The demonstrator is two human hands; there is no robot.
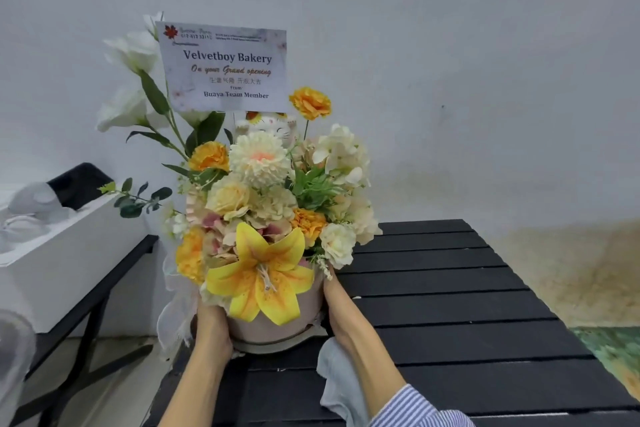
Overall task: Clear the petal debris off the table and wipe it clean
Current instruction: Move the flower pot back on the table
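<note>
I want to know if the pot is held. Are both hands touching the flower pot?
Touching. The head view shows the left hand and the right hand pressed against opposite sides of the flower pot.

The desk [450, 291] is made of matt black slats, like painted wood. A soft, thin grey cloth [337, 381] is seen, crumpled. The round flower box [277, 326] looks like smooth matt pink card. The greeting card [225, 68] is printed paper.
</note>
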